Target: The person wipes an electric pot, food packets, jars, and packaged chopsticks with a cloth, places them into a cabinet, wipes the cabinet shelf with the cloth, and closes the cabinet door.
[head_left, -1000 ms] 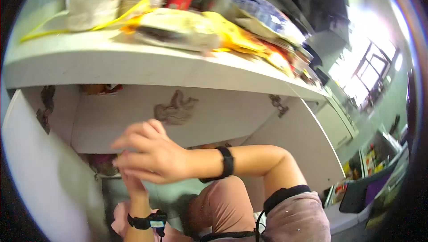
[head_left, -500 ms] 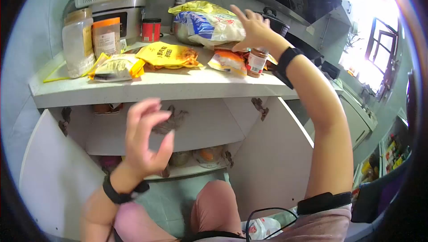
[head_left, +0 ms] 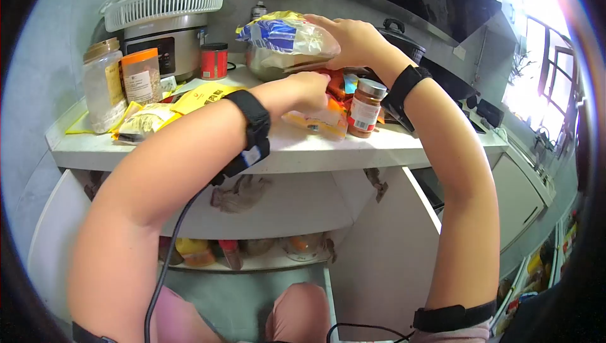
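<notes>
Clasping the blue-and-white bag [head_left: 287, 36], right hand [head_left: 355, 43] half-curled.

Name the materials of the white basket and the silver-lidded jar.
White basket: likely moulded plastic with a smooth finish, judging by its even slats. Silver-lidded jar: clear, shiny glass or perhaps plastic, reddish contents showing through; the lid's sheen suggests metal.

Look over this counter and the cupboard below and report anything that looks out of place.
One thing stands out: a brownish, crumpled-looking patch on the upper shelf of the open cupboard, odd because it shows dark against the pale surface. Whether it is a rag or stain, I cannot tell. No spill is visible.
</notes>
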Motion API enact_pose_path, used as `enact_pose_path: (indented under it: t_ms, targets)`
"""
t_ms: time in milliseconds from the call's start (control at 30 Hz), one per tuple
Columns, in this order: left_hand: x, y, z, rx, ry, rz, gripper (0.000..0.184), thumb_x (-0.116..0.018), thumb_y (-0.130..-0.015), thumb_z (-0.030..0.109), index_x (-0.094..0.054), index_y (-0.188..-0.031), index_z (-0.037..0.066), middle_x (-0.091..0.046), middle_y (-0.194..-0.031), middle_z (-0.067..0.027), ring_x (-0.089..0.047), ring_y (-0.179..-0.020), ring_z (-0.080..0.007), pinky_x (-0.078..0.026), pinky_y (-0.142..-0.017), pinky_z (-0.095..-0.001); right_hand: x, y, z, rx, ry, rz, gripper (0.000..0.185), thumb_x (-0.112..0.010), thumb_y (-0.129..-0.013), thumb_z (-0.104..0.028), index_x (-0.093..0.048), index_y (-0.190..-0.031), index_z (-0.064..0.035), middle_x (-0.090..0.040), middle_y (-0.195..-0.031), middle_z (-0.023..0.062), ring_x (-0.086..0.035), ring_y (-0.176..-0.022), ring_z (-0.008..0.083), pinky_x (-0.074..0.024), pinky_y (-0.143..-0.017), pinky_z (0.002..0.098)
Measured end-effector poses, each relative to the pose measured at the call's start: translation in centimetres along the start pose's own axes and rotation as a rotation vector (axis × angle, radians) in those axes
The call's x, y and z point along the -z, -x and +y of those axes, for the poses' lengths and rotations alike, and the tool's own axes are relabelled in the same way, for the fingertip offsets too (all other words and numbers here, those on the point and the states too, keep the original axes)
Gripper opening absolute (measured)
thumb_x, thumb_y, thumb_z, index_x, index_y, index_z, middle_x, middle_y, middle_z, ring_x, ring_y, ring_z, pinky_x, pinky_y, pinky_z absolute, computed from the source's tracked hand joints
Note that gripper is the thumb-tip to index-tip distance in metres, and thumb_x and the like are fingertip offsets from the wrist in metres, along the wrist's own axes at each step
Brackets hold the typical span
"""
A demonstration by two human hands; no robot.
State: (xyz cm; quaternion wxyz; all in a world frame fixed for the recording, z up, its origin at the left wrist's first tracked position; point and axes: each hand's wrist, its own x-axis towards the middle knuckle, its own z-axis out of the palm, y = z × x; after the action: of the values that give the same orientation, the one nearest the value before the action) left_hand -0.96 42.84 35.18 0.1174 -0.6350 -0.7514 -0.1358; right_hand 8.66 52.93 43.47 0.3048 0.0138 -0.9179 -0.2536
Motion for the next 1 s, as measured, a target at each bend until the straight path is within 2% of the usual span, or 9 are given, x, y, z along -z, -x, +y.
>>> enact_pose_path:
  t_ms: [133, 233, 467, 500, 600, 667, 733, 867, 1000]
  targets:
    - [-1.2, -4.2, 0.0, -0.044, 0.054, 0.088, 0.058, -0.062, -0.078, 0.03, -0.046, -0.123, -0.003, -0.055, -0.117, -0.0238, -0.053, -0.109, -0.0349, -0.042, -0.092, -0.0391, 0.3, -1.0, 2.4, -0.028, 0.01, -0.039, 0.093, -0.075, -0.055, -0.028, -0.033, -0.138, -0.0233, -0.064, -0.099, 0.0182, -0.061, -0.092, 0.0354, -0.0491, -0.078, 0.0418]
    - [-1.6, -5.5, 1.0, 0.023, 0.163, 0.005, 0.07, -0.077, -0.063, 0.038, -0.051, -0.114, -0.001, -0.059, -0.11, -0.0196, -0.056, -0.104, -0.0301, -0.044, -0.088, -0.036, -0.1, -1.1, 3.6, -0.022, -0.01, -0.069, 0.095, -0.077, -0.054, -0.03, -0.033, -0.138, -0.0251, -0.063, -0.1, 0.0189, -0.061, -0.092, 0.0361, -0.0487, -0.078, 0.0426]
    - [2.4, -3.7, -1.2, 0.128, 0.05, -0.074, 0.068, -0.072, -0.062, 0.037, -0.056, -0.109, -0.009, -0.06, -0.107, -0.0253, -0.059, -0.1, -0.0299, -0.045, -0.086, -0.0353, -0.7, -1.4, 4.4, -0.006, -0.131, -0.002, 0.096, -0.079, -0.055, -0.032, -0.031, -0.139, -0.0285, -0.063, -0.104, 0.0186, -0.061, -0.095, 0.0364, -0.0472, -0.082, 0.0423]
    - [3.0, -2.2, -1.2, 0.167, 0.01, 0.04, 0.065, -0.07, -0.06, 0.036, -0.057, -0.105, -0.009, -0.061, -0.1, -0.0266, -0.06, -0.095, -0.031, -0.047, -0.082, -0.0366, -0.7, -1.5, 4.4, -0.028, -0.099, -0.015, 0.097, -0.079, -0.055, -0.032, -0.031, -0.139, -0.0284, -0.063, -0.105, 0.0186, -0.061, -0.095, 0.0364, -0.0473, -0.082, 0.0422]
    - [6.5, 3.6, -0.6, 0.115, -0.044, 0.058, 0.072, -0.069, -0.061, 0.042, -0.056, -0.109, -0.01, -0.064, -0.094, -0.0242, -0.063, -0.09, -0.0316, -0.049, -0.075, -0.0377, -1.2, -1.4, 4.6, -0.005, -0.073, 0.016, 0.097, -0.078, -0.055, -0.031, -0.03, -0.139, -0.0273, -0.063, -0.104, 0.0185, -0.061, -0.095, 0.0363, -0.0475, -0.083, 0.0419]
    - [7.3, 6.5, -1.2, 0.16, -0.167, 0.06, 0.069, -0.068, -0.062, 0.041, -0.054, -0.11, -0.008, -0.064, -0.092, -0.0241, -0.062, -0.089, -0.0321, -0.049, -0.076, -0.0373, -1.3, -1.4, 4.1, -0.054, -0.074, -0.041, 0.097, -0.078, -0.055, -0.029, -0.03, -0.14, -0.0266, -0.063, -0.105, 0.0182, -0.06, -0.095, 0.0371, -0.0474, -0.083, 0.0419]
    - [7.8, 10.0, -1.5, 0.134, -0.032, 0.101, 0.06, -0.069, -0.06, 0.03, -0.051, -0.106, -0.005, -0.059, -0.086, -0.0168, -0.059, -0.077, -0.0284, -0.047, -0.069, -0.0363, -1.3, -1.5, 3.9, -0.027, -0.104, -0.058, 0.097, -0.078, -0.055, -0.029, -0.031, -0.139, -0.0265, -0.063, -0.106, 0.0183, -0.06, -0.096, 0.0373, -0.047, -0.084, 0.0417]
    - [7.0, 12.4, -1.8, -0.181, -0.014, 0.19, 0.06, -0.068, -0.061, 0.02, -0.048, -0.113, -0.002, -0.054, -0.078, -0.0109, -0.055, -0.071, -0.021, -0.046, -0.066, -0.0314, -1.5, -1.0, 3.3, 0.03, -0.092, -0.123, 0.099, -0.08, -0.054, -0.028, -0.031, -0.14, -0.0248, -0.061, -0.109, 0.0191, -0.058, -0.1, 0.0373, -0.0461, -0.085, 0.0414]
    - [6.5, 10.1, -0.2, -0.01, 0.212, 0.012, 0.065, -0.068, -0.063, 0.018, -0.046, -0.122, 0.0, -0.054, -0.081, -0.0099, -0.055, -0.073, -0.0164, -0.045, -0.066, -0.028, -2.0, 0.6, 1.0, 0.018, 0.043, -0.175, 0.096, -0.077, -0.06, -0.03, -0.029, -0.141, -0.0229, -0.056, -0.116, 0.022, -0.055, -0.105, 0.0386, -0.0448, -0.087, 0.0438]
